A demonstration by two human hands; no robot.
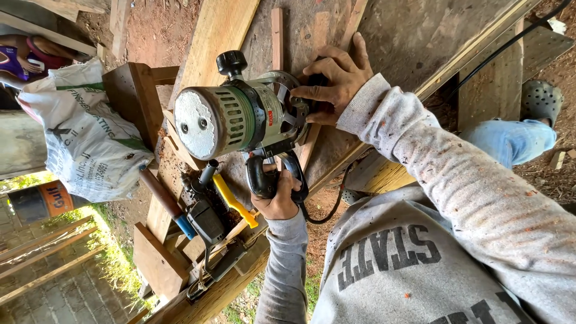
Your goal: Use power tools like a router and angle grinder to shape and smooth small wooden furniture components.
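Head view: I look down on a wood router (240, 117) standing on a wide board (384, 36).
Left hand (277, 201): I see it clenched around the router's black D-handle, on the side nearest the body; grey sleeve runs down from it.
Right hand (336, 78): I see it laid over the router's far side, fingers (327, 60) curled on a black knob mostly hidden under the palm; grasping, thumb toward the base ring.
Router position: motor housing green and silver, its round cap turned toward the camera; a second black knob (231, 62) stands free at the top. The base sits on the board against a thin wooden strip (276, 33).
Cord (327, 210): black, loops from the handle toward the body.
Beside the router: a yellow-handled tool (235, 201), a hammer with a brown shaft and blue band (165, 201), and a dark power tool (207, 219) lie on the bench, just left of the left hand.
Further out: a white printed sack (84, 141) leans at the bench end; a grey clog (541, 99) shows at right on bare earth.
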